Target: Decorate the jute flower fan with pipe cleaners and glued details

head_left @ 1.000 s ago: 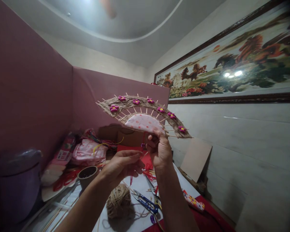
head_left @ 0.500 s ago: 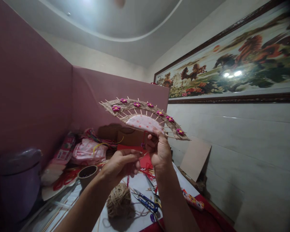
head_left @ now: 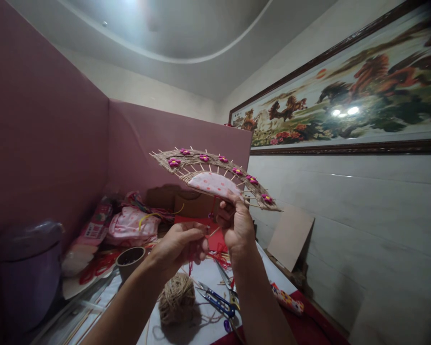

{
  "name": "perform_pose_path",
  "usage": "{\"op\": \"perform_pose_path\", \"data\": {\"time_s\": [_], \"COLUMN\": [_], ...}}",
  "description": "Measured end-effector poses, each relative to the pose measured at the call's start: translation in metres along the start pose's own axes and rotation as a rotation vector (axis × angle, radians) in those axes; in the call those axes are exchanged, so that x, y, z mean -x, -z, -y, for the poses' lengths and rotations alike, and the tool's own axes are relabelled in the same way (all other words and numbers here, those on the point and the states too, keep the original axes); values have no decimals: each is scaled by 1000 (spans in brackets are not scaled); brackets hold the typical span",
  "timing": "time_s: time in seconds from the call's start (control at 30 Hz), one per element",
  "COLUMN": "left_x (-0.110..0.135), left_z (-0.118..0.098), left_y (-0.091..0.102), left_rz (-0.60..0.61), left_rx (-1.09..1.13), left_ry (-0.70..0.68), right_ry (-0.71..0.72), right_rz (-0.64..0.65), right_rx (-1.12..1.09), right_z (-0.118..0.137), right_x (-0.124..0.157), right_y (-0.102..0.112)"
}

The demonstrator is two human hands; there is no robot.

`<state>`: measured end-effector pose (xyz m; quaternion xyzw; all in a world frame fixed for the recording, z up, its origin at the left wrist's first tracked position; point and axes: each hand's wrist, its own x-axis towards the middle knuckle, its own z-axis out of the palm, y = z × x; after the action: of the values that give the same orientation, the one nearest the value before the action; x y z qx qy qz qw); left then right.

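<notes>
A handmade fan (head_left: 212, 183) of thin sticks is held up in front of me, slightly tilted. Twine weaving forms its outer band, set with several purple felt flowers (head_left: 174, 163), and pink dotted cloth covers its base. My right hand (head_left: 238, 225) is closed on the fan's lower right, thumb on the cloth. Just below and to the left, my left hand (head_left: 183, 242) is closed in a pinch; a red cord (head_left: 190, 268) hangs beneath it, though its fingers partly hide what they hold. Another red strand with a purple bead (head_left: 211, 215) dangles from the fan.
On the table below lie a twine ball (head_left: 176, 298), blue-handled snips (head_left: 217, 301), scissors (head_left: 225, 277) and a purple bead (head_left: 227, 326). A cardboard tube (head_left: 130, 258), folded dotted cloth (head_left: 132, 225) and a lidded bin (head_left: 28, 278) stand left. A board (head_left: 290, 237) leans against the right wall.
The fan's tilt and position have shifted very slightly. My left fingertips have moved a little, still pinched; my right hand keeps its hold.
</notes>
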<state>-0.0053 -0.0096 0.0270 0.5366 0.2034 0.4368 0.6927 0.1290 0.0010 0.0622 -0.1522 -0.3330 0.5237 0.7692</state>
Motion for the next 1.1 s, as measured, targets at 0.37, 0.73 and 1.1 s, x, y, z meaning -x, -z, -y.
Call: {"op": "perform_pose_path", "data": {"time_s": [0.37,0.73,1.1], "left_x": [0,-10,-25], "left_z": [-4,3,8], "left_y": [10,36,52], "left_rz": [-59,32,-296], "left_rx": [-184,-395,-772], "left_ry": [-29,65,-146], "right_ry": [13,56,59], "right_rz": [11,-7,-8], "right_rx": [32,59,50], "right_z": [0,4,5], "right_x": [0,3,5], "right_y": [-1,-2,-3]}}
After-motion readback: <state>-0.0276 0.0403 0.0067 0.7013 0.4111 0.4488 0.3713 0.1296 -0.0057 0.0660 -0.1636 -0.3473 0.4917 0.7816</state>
